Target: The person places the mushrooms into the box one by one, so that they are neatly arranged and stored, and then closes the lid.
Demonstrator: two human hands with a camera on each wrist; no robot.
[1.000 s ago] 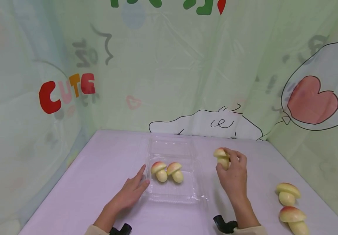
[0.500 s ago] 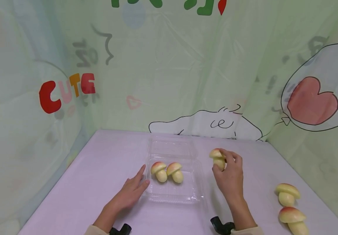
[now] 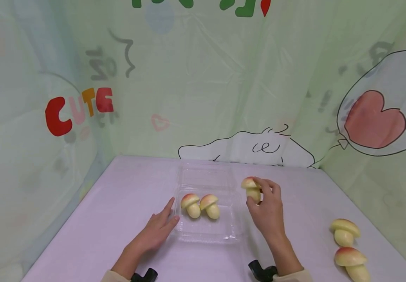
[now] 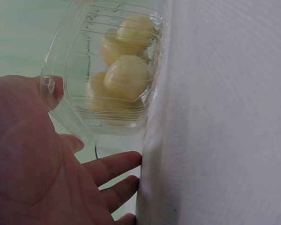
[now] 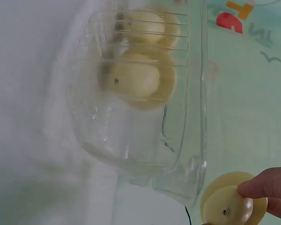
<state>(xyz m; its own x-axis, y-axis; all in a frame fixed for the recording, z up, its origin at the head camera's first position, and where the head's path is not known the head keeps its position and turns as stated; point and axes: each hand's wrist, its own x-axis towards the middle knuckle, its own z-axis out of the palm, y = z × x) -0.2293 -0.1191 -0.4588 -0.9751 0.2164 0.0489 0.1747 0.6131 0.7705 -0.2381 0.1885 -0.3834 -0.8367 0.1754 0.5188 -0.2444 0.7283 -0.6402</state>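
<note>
My right hand pinches a toy mushroom with a red-tinged cap, between thumb and fingers, just right of a clear plastic clamshell box. In the right wrist view that held mushroom shows its pale stem end beside the box's rim. Two similar mushrooms, a left one and a right one, lie side by side in the box's left half. My left hand has its fingers spread at the box's left edge. In the left wrist view the thumb lies against the clear rim.
Two more mushrooms, a paler one and a redder one, lie at the table's right side. The box's lid lies folded back toward the printed curtain. A lilac cloth covers the table.
My right hand has moved left with the mushroom, coming nearer the box's right edge. The left hand and the mushrooms in the box stay where they were.
</note>
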